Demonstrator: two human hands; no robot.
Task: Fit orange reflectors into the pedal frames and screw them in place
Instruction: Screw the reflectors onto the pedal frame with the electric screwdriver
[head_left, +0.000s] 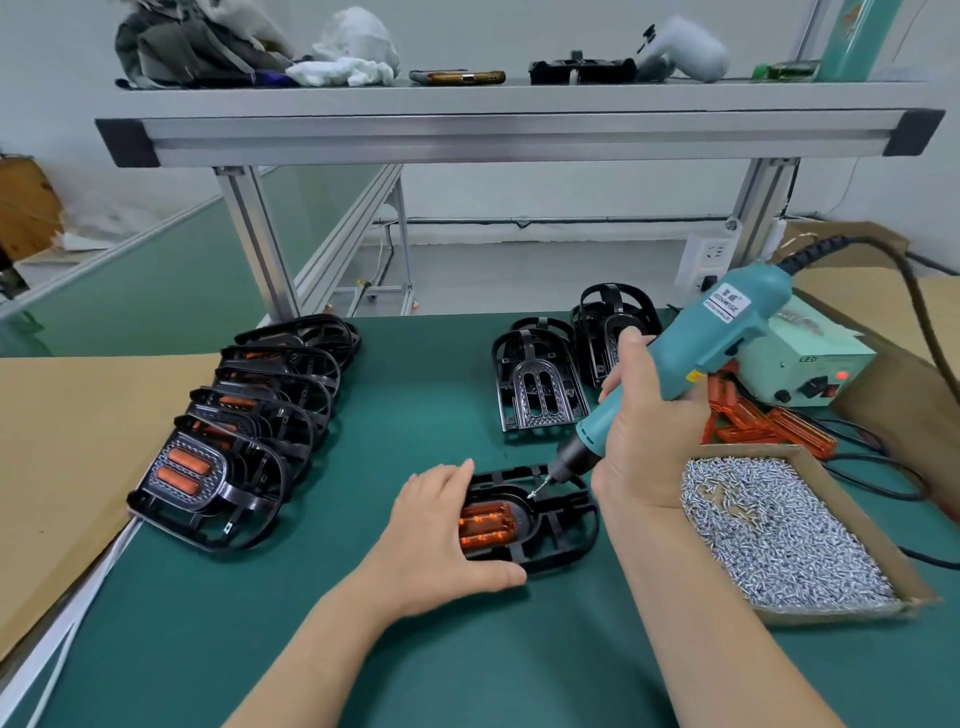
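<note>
Centre of frame, on the green mat (311, 623): one black pedal frame (535, 519) lies flat with an orange reflector (488, 525) seated in its middle.
Left hand (441, 535) clamps that frame: fingers over the far edge, thumb hooked on the near edge, palm partly covering the reflector.
Right hand (649, 415) is wrapped round the barrel of a teal electric screwdriver (727, 338), which is tilted, its bit pointing down-left.
A screw (537, 488) sits on the bit tip, touching the frame just beside the reflector's right end. Can't tell whether it is threaded in.
The hands are apart, one at each end of the frame.

Left of frame: a row of pedals with reflectors fitted (234, 431), overlapped, running back towards upper left. Its near end overhangs the cardboard sheet (62, 467).
Centre-right, behind the work: bare pedal frames (540, 384), a few leaning on each other.
Right: a cardboard box (872, 540) full of silver screws (779, 540), touching the right forearm.
Behind the box: a pile of loose orange reflectors (769, 421), then the screwdriver's power unit (810, 364) with a red lamp lit.
Top: an aluminium shelf (519, 135) carrying rags, a phone (457, 78) and one more black pedal part (582, 70).
</note>
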